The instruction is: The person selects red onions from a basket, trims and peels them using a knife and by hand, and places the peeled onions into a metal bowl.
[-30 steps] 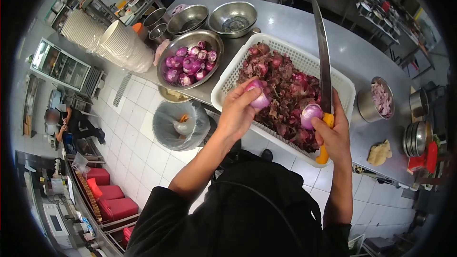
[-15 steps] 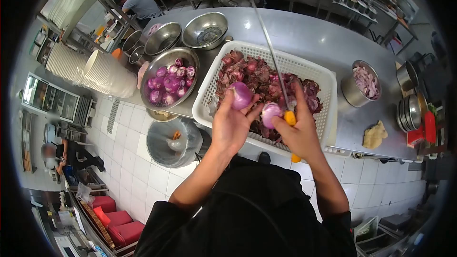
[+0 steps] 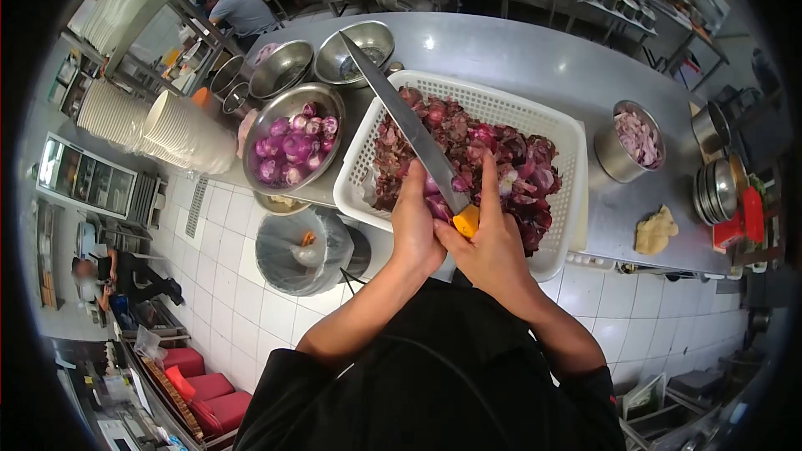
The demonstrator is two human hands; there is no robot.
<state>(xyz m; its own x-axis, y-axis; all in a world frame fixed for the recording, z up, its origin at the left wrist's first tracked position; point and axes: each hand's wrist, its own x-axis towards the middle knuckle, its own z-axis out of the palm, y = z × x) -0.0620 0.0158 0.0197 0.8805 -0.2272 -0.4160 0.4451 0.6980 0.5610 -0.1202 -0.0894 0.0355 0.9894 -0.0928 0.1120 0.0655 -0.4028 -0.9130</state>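
Note:
My right hand [image 3: 499, 259] is closed round the yellow handle [image 3: 466, 221] of a large knife. Its long blade [image 3: 399, 119] points up and left across the basket. Close beside it, my left hand [image 3: 418, 230] holds a purple onion [image 3: 436, 205], mostly hidden by the fingers and the blade. Both hands meet over the near side of a white perforated basket [image 3: 573, 225], where loose red onion skins and onions [image 3: 526, 154] lie. Whether my right hand also holds an onion is hidden.
Left of the basket, a steel bowl [image 3: 336, 98] holds several peeled onions. Two more steel bowls [image 3: 288, 75] stand behind it. A lined bin [image 3: 271, 271] is below the table edge. At right are a pot [image 3: 616, 159] of onion pieces and a crumpled cloth [image 3: 657, 231]. Two people sit farther away.
My hands have come together from apart. The knife has swung left, its flat now showing more. The two onions that were plainly visible in my hands are now mostly covered.

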